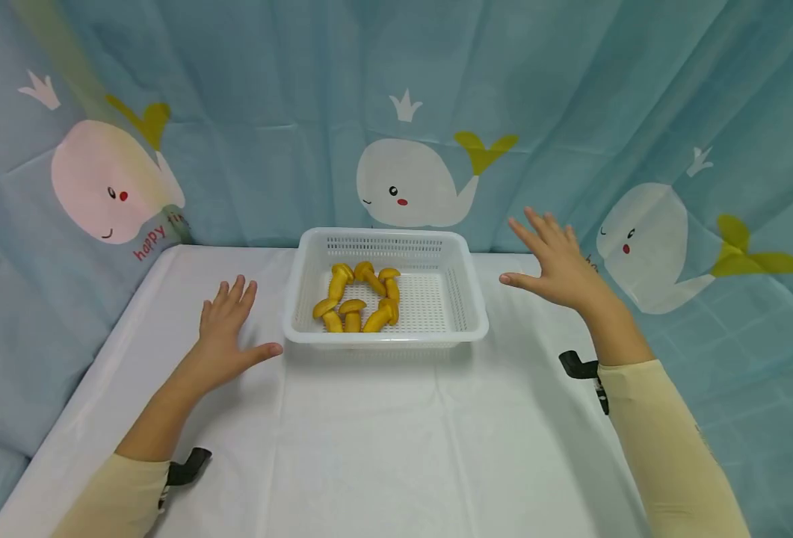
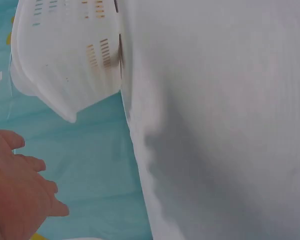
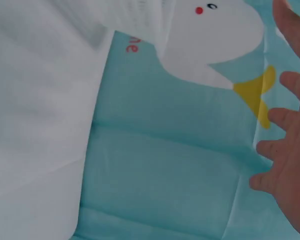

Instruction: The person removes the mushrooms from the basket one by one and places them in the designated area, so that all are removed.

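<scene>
A white plastic basket [image 1: 443,340] with slotted walls stands toward the back of the table. Inside it, grouped on the left half, lie several yellow-brown mushrooms [image 1: 352,315] in two rough rows. My left hand [image 1: 224,336] is to the left of the basket, fingers spread and thumb pointing at its near left corner, holding nothing. On the other side, my right hand [image 1: 557,265] is raised to the right of the basket with spread fingers and nothing in it. In the left wrist view the basket's side [image 2: 70,55] shows above the left hand [image 2: 20,185].
A white cloth [image 1: 369,433] covers the table. Behind and at both sides hangs a blue-green curtain [image 1: 248,149] with printed whales, close to the table's back edge. Each sleeved forearm carries a black strap piece [image 1: 190,467] near the wrist.
</scene>
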Motion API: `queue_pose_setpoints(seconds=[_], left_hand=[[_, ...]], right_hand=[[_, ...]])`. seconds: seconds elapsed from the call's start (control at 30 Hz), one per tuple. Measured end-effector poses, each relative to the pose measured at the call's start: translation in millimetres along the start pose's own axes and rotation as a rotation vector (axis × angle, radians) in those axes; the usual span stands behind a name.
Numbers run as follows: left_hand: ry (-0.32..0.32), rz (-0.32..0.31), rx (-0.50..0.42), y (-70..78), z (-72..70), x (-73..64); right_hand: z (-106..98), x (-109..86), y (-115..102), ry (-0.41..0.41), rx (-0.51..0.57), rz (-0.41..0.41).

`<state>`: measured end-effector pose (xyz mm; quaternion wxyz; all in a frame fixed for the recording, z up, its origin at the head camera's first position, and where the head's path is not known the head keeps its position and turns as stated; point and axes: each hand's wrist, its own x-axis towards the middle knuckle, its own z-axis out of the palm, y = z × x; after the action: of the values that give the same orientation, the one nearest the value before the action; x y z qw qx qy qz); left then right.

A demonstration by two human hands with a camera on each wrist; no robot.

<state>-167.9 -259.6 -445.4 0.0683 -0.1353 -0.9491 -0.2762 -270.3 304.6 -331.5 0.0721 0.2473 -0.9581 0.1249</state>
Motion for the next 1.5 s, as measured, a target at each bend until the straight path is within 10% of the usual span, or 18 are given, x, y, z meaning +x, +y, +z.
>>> queue_pose_setpoints(seconds=[0.83,1.5], left_hand=[[-0.049,-0.147,-0.245,20.9,35.3,17.0],[-0.057,-0.170,-0.331,29.5,41.4,19.9]], right_hand=[[-8,89.7,-54,-0.222,0.277,-0.002],[40,141.2,-78,-0.354,0.433,0.011]])
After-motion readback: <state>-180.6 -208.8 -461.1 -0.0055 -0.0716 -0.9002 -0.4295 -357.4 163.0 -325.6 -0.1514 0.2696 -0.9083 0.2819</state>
